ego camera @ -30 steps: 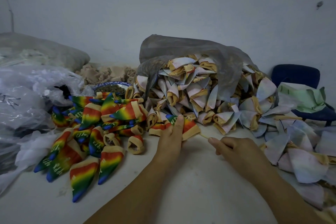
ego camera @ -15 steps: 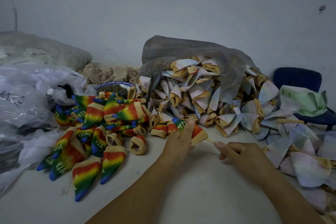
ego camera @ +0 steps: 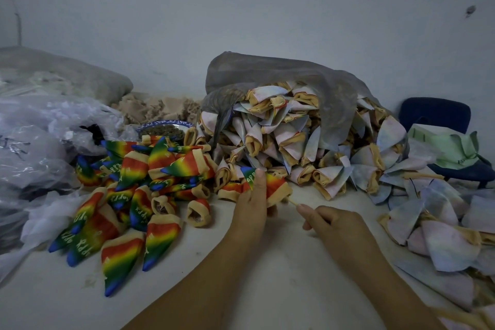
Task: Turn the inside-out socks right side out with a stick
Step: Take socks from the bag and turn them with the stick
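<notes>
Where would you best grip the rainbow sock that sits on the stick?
Probably around its middle, from the left and above, as the left hand does: the rainbow sock tapers to a thin tip up-left, and the stick leaves its tan cuff toward the right hand.

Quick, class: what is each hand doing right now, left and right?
Left hand: holds the rainbow sock, index finger laid along it.
Right hand: pinches the thin stick that enters the sock's cuff.
</notes>
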A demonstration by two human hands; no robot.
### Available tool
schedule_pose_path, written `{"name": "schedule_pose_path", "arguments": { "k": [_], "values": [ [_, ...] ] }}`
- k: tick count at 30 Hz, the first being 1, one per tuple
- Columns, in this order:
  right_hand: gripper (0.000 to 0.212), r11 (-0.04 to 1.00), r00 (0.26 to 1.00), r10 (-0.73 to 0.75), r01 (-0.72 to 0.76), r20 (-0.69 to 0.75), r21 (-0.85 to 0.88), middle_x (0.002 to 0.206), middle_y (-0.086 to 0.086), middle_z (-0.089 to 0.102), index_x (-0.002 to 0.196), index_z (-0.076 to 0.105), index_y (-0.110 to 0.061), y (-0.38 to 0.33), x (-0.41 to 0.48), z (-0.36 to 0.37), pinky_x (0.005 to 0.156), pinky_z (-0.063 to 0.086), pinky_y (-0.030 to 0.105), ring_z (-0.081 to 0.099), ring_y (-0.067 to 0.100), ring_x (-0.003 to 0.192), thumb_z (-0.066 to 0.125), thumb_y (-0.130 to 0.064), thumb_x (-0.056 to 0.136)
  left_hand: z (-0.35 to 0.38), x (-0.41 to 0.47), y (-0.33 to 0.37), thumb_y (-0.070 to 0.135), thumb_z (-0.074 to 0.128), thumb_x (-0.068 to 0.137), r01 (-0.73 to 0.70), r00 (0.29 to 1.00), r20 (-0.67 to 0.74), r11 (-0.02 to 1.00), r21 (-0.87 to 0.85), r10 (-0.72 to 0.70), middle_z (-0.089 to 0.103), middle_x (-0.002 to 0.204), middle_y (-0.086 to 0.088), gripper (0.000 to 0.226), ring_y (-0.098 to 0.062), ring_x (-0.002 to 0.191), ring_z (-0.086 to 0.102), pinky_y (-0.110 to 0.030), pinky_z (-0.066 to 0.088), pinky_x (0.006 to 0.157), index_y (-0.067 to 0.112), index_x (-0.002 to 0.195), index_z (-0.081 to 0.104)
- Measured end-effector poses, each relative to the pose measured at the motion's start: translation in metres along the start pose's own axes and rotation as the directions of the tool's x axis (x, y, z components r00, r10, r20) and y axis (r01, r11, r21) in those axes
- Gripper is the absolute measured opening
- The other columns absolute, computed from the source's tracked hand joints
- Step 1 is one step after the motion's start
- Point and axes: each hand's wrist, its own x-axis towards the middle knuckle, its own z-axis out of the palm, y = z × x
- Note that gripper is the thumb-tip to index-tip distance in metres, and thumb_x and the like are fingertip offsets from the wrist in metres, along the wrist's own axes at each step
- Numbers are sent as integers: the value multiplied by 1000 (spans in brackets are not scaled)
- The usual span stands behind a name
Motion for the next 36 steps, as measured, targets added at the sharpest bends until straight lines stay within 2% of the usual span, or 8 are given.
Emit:
{"name": "schedule_pose_path", "arguments": {
  "k": [3,6,11,16,19,23,31,36],
  "values": [
    [58,998,999,-16,14,-28,-66,64,-11,67,59,65,-31,5,3,-3,70,53,33,65,6,67,38,-81,66,-2,2,1,76,41,76,24,998,65,996,-89,-18,73,74,6,53,-5,70,66,-19,45,67,35,80,74],
    [64,982,996,-50,36,-73,-185,67,-6,67,66,63,-28,8,4,-6,69,52,32,62,8,66,30,-82,68,-3,3,2,68,47,81,21,995,99,998,-60,-15,68,65,10,38,2,62,60,-24,41,68,43,73,74],
    [59,944,990,-116,84,-85,-319,64,-3,60,71,58,-25,9,5,-8,61,45,30,55,9,61,26,-75,77,-5,6,-4,53,35,101,28,996,85,999,22,-30,64,63,8,56,-5,65,56,-25,40,69,28,73,77],
    [55,957,991,-105,76,-88,-281,66,-2,59,69,56,-23,15,6,-13,61,46,33,55,11,62,31,-71,81,-9,11,-4,52,36,100,63,997,48,993,-100,-58,61,59,2,66,-6,57,55,-23,41,64,-4,97,70],
    [62,950,986,-115,74,-118,-303,67,-3,61,71,58,-21,12,5,-9,64,50,35,57,12,64,24,-73,77,-8,6,-3,49,35,102,31,992,125,996,-85,-20,61,61,2,60,-6,60,56,-17,43,63,5,85,73],
    [65,946,981,-113,58,-157,-319,69,-4,62,74,58,-21,10,3,-6,68,51,35,58,13,66,20,-73,76,-4,4,3,45,34,104,-12,991,130,999,-47,18,59,58,0,58,-10,59,55,-27,43,69,14,67,66],
    [62,934,972,-131,55,-195,-352,64,-5,60,71,56,-23,11,3,-13,62,50,33,56,10,61,20,-74,76,-1,4,3,52,30,102,-12,994,109,996,86,3,52,56,9,60,-2,52,44,-25,37,62,28,56,57],
    [57,962,991,-86,57,-99,-268,65,-4,61,71,58,-23,8,4,-7,64,48,32,57,10,63,30,-72,80,-5,8,-1,51,51,95,130,990,81,948,-291,-111,60,65,1,42,-8,58,50,-28,38,66,14,83,69]
  ]
}}
